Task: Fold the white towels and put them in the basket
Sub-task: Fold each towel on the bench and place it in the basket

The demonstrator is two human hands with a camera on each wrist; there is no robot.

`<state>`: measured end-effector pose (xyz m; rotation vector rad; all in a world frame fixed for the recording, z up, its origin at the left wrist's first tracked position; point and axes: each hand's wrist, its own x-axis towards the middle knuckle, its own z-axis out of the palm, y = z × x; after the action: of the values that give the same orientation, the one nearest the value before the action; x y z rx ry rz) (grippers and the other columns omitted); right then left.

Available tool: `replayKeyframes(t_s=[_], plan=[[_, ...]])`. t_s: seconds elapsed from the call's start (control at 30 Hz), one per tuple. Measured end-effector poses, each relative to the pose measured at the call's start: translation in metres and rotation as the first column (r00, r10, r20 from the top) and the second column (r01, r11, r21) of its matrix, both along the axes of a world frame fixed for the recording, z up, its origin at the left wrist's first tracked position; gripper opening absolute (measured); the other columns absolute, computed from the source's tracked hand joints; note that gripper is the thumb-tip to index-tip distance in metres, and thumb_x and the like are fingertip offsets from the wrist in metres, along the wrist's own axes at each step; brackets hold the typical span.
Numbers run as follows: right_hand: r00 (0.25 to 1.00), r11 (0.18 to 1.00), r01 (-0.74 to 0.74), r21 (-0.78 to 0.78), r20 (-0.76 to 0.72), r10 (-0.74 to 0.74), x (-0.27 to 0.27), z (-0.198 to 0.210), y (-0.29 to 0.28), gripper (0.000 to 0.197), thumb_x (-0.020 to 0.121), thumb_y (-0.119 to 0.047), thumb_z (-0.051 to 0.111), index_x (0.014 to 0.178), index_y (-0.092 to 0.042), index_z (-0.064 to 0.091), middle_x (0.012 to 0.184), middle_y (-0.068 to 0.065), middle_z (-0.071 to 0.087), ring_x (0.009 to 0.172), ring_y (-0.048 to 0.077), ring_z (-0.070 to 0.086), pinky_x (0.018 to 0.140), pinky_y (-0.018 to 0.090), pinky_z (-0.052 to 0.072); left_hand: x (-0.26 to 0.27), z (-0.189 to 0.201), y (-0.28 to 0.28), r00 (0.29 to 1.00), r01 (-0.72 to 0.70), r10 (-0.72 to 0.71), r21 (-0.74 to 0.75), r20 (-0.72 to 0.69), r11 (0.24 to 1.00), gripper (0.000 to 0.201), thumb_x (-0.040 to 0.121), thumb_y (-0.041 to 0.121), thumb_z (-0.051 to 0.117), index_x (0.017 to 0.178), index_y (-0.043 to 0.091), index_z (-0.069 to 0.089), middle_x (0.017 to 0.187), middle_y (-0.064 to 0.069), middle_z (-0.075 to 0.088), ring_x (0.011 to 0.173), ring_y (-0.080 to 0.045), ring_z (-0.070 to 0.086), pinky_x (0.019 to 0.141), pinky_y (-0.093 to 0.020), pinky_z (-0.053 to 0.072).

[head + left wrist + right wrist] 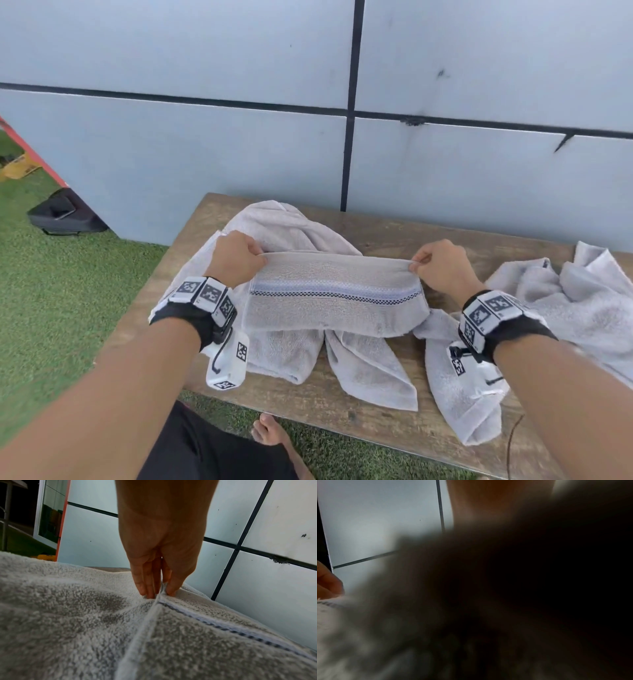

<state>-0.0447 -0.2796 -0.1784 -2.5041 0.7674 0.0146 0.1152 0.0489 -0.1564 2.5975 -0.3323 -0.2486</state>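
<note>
A white towel (334,301) with a blue checked stripe hangs stretched between my two hands above the wooden table (376,421). My left hand (239,257) pinches its upper left corner, and my right hand (435,265) pinches the upper right corner. Its lower part trails in two folds on the table. In the left wrist view my left hand (157,588) pinches the hem of the towel (85,628) between thumb and fingers. Blurred towel (368,635) close to the lens fills most of the right wrist view and hides my right fingers. No basket is in view.
Another crumpled white towel (582,301) lies on the right of the table, and one more (277,222) is bunched behind the held one. A grey panelled wall (308,137) stands right behind the table. Green turf (51,291) and a dark bag (61,216) lie to the left.
</note>
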Motion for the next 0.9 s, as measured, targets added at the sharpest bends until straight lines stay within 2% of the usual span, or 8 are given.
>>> replayKeyframes(t_s=[0.13,0.27,0.37,0.53,0.67,0.8,0.87,0.9], plan=[[1.0,1.0,0.012,0.007,-0.003,-0.012,0.002,-0.001,0.001,0.017,0.084,-0.025,0.073,0.07,-0.032,0.066,0.085,0.001,0.073,0.092,0.024,0.066,0.088,0.037,0.055,0.001,0.001,0.0,0.999,0.054,-0.054,-0.017,-0.004,0.998,0.003,0.08,0.015,0.075,0.08,0.014,0.078,0.073,0.006,0.069,0.074,-0.012,0.062,0.069,-0.02,0.042],[0.999,1.0,-0.023,-0.017,-0.025,0.023,0.001,0.0,0.003,0.019,0.087,-0.023,0.072,0.07,-0.027,0.064,0.084,0.003,0.069,0.081,0.024,0.066,0.077,0.035,0.055,0.002,0.005,0.001,0.999,0.054,-0.054,-0.033,0.003,0.998,0.006,0.08,0.017,0.075,0.082,0.013,0.079,0.077,0.001,0.073,0.079,-0.017,0.066,0.072,-0.023,0.046],[0.998,0.998,-0.054,-0.034,-0.032,0.053,-0.003,0.002,0.004,0.015,0.089,-0.016,0.064,0.077,-0.024,0.06,0.09,0.006,0.066,0.082,0.025,0.062,0.073,0.033,0.049,0.0,0.013,0.001,0.997,0.073,-0.073,-0.027,0.028,0.997,0.008,0.083,0.015,0.072,0.084,0.008,0.075,0.072,0.001,0.066,0.074,-0.018,0.059,0.069,-0.026,0.041],[0.994,0.998,-0.057,-0.018,0.096,0.058,-0.016,0.022,0.003,0.012,0.09,-0.009,0.059,0.093,-0.019,0.064,0.088,0.0,0.066,0.093,0.024,0.059,0.082,0.029,0.044,-0.006,0.041,0.004,0.982,0.186,-0.186,0.051,0.01,0.981,0.014,0.089,0.013,0.065,0.082,0.004,0.073,0.065,0.001,0.059,0.058,-0.012,0.047,0.05,-0.018,0.034],[0.981,0.998,-0.056,-0.008,0.188,0.057,-0.028,0.057,-0.001,0.011,0.087,-0.012,0.07,0.095,-0.016,0.077,0.085,0.002,0.071,0.09,0.02,0.065,0.084,0.022,0.043,-0.007,0.074,0.016,0.964,0.256,-0.259,0.043,0.055,0.966,0.012,0.085,0.028,0.073,0.073,0.027,0.073,0.067,0.01,0.067,0.071,-0.017,0.062,0.067,-0.025,0.045],[0.96,1.0,-0.022,-0.008,0.28,0.023,-0.04,0.101,-0.003,0.009,0.083,-0.013,0.077,0.091,-0.01,0.076,0.088,0.007,0.074,0.084,0.019,0.065,0.08,0.023,0.044,-0.02,0.117,0.018,0.945,0.307,-0.299,-0.041,0.134,0.951,0.007,0.087,0.015,0.074,0.088,0.009,0.077,0.086,-0.007,0.075,0.081,-0.021,0.069,0.081,-0.033,0.053],[0.936,1.0,0.007,-0.004,0.351,-0.005,-0.045,0.12,-0.001,0.009,0.082,-0.013,0.078,0.09,-0.01,0.075,0.087,0.006,0.072,0.079,0.015,0.064,0.075,0.02,0.043,-0.025,0.138,0.021,0.932,0.316,-0.287,-0.11,0.219,0.942,0.005,0.087,0.011,0.074,0.09,0.009,0.076,0.086,-0.006,0.076,0.079,-0.014,0.07,0.084,-0.031,0.055],[0.915,1.0,0.02,0.007,0.403,-0.021,-0.047,0.128,0.0,0.009,0.082,-0.012,0.078,0.09,-0.011,0.075,0.086,0.005,0.072,0.075,0.011,0.064,0.07,0.015,0.044,-0.028,0.146,0.023,0.926,0.314,-0.269,-0.145,0.264,0.938,0.006,0.086,0.01,0.073,0.091,0.009,0.077,0.086,-0.005,0.075,0.075,-0.004,0.068,0.081,-0.022,0.054]])
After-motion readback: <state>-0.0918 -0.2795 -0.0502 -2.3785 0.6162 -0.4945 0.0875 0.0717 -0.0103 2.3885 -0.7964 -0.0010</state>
